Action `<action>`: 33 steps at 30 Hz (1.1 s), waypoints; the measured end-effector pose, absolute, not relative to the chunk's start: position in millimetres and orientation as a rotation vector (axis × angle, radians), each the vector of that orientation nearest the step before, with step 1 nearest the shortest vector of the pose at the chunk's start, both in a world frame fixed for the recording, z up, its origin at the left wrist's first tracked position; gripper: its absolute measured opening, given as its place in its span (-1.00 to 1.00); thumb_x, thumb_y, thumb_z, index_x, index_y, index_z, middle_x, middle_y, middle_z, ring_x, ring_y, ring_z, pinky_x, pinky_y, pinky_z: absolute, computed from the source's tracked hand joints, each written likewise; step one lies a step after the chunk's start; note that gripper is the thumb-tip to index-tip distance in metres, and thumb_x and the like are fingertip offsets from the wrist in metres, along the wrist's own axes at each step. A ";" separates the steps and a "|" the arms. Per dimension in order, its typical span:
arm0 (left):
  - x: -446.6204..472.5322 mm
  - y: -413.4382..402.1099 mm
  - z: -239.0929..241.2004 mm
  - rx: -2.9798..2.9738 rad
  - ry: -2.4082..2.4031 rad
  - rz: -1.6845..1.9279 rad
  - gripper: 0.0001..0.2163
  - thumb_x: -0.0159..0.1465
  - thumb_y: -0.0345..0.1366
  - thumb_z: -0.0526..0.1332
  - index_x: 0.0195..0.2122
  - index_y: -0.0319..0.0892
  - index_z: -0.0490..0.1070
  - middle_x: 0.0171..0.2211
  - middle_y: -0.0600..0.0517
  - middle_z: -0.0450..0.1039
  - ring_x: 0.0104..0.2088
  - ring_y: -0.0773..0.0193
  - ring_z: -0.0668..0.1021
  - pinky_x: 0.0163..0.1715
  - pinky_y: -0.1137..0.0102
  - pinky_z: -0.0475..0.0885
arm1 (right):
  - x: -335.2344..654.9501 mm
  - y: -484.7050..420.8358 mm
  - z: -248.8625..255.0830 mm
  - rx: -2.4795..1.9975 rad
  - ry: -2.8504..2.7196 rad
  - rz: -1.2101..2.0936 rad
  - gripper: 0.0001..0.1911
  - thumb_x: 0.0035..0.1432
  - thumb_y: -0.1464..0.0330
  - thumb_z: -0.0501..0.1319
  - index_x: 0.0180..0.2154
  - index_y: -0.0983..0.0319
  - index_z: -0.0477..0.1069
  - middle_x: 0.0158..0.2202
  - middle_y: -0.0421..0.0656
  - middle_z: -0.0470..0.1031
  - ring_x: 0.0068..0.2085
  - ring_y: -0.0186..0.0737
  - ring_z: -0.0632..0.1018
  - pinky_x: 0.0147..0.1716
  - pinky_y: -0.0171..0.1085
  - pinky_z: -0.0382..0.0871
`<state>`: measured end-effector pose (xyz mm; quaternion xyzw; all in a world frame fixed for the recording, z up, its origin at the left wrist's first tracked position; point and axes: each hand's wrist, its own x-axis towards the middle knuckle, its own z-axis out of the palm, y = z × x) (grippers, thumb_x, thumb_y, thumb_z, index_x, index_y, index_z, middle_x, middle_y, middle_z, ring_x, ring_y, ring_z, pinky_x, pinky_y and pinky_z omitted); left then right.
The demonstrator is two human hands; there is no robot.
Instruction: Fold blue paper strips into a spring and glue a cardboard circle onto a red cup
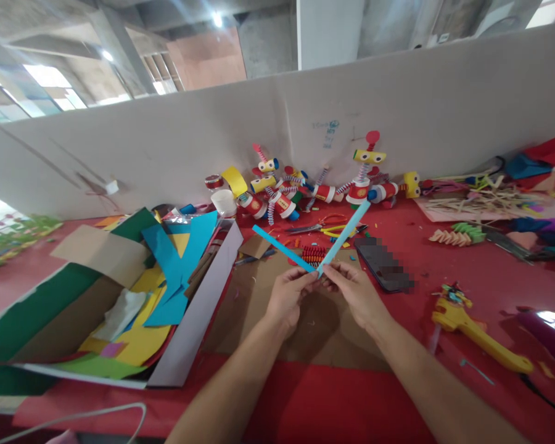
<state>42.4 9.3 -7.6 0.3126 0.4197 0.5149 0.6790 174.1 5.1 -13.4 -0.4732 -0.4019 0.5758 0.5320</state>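
Note:
Two blue paper strips meet at their lower ends in a V: a darker blue strip (282, 246) slants up to the left, and a light blue strip (345, 237) slants up to the right. My left hand (289, 296) pinches them at the meeting point from the left. From the right, my right hand (346, 290) closes its thumb and fingers on the same spot. The fingertips hide how the ends are joined. Below the hands lies a sheet of brown cardboard (254, 308). Just beyond them is a red folded paper spring (313, 254).
To the left stands a box (198, 314) of coloured paper scraps. Paper-cup figures (284, 203) line the grey partition (166, 142). Pliers (326, 229) lie in front of them. A dark phone-like slab (382, 262) and a yellow glue gun (476, 333) are on the right.

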 end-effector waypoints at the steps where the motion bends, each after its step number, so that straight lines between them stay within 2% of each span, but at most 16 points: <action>1: 43.8 8.8 -8.3 0.683 0.927 1.172 -0.82 -0.11 -0.31 0.41 -0.48 -0.26 0.51 -0.45 -0.02 0.53 -0.41 0.31 0.54 -0.24 0.40 0.40 | 173.4 4.5 -13.9 -1.124 -0.981 1.377 -0.71 -0.10 0.16 0.34 -0.38 0.23 0.49 -0.42 -0.18 0.51 -0.41 -0.30 0.46 -0.41 -0.33 0.30; 4: 47.7 7.1 -10.7 0.665 0.903 1.230 -0.83 -0.10 -0.33 0.40 -0.47 -0.25 0.51 -0.46 0.01 0.53 -0.41 0.33 0.53 -0.24 0.42 0.40 | 171.4 3.0 -17.2 -1.125 -1.025 1.392 -0.65 -0.14 0.15 0.36 -0.31 0.22 0.51 -0.33 -0.14 0.53 -0.34 -0.25 0.49 -0.35 -0.30 0.31; 10: 50.9 4.7 -11.9 0.621 0.899 1.262 -0.84 -0.08 -0.32 0.40 -0.48 -0.25 0.50 -0.47 0.01 0.53 -0.42 0.33 0.54 -0.25 0.41 0.41 | 171.2 5.0 -24.0 -1.103 -0.984 1.406 -0.63 -0.13 0.10 0.34 -0.30 0.21 0.54 -0.38 -0.16 0.55 -0.36 -0.23 0.48 -0.33 -0.27 0.31; 15: 53.9 2.7 -12.5 0.643 0.916 1.326 -0.84 -0.08 -0.32 0.39 -0.48 -0.26 0.50 -0.47 0.00 0.54 -0.41 0.30 0.55 -0.20 0.34 0.41 | 171.4 5.5 -23.3 -1.102 -0.972 1.395 -0.66 -0.11 0.10 0.31 -0.34 0.20 0.55 -0.40 -0.16 0.56 -0.37 -0.20 0.50 -0.28 -0.22 0.33; 19: 55.9 2.2 -12.8 0.726 0.964 1.350 -0.86 -0.05 -0.32 0.37 -0.49 -0.27 0.51 -0.51 0.02 0.52 -0.47 0.34 0.51 -0.26 0.37 0.40 | 171.6 4.8 -21.3 -1.136 -0.984 1.312 -0.73 -0.10 0.17 0.32 -0.34 0.19 0.55 -0.36 -0.15 0.57 -0.30 -0.17 0.51 -0.21 -0.19 0.32; 23: 55.9 2.2 -11.7 0.747 0.992 1.335 -0.86 -0.07 -0.31 0.37 -0.52 -0.27 0.51 -0.54 0.02 0.50 -0.50 0.36 0.48 -0.33 0.41 0.39 | 171.3 4.6 -18.3 -1.132 -0.951 1.266 -0.76 -0.15 0.22 0.36 -0.39 0.20 0.54 -0.42 -0.18 0.54 -0.35 -0.21 0.48 -0.27 -0.23 0.31; 27: 55.2 2.5 -13.2 0.726 0.953 1.327 -0.85 -0.06 -0.30 0.37 -0.49 -0.26 0.51 -0.52 0.01 0.51 -0.46 0.34 0.50 -0.28 0.38 0.39 | 170.4 5.1 -17.1 -1.126 -0.921 1.276 -0.77 -0.18 0.20 0.36 -0.45 0.21 0.53 -0.47 -0.19 0.51 -0.41 -0.25 0.44 -0.35 -0.27 0.28; 33: 54.0 4.3 -16.3 0.768 0.949 1.303 -0.83 -0.06 -0.33 0.38 -0.43 -0.26 0.52 -0.45 -0.01 0.54 -0.40 0.30 0.53 -0.22 0.36 0.39 | 170.6 5.2 -20.2 -1.113 -0.915 1.266 -0.80 -0.14 0.22 0.34 -0.46 0.20 0.50 -0.47 -0.20 0.50 -0.39 -0.26 0.43 -0.32 -0.26 0.27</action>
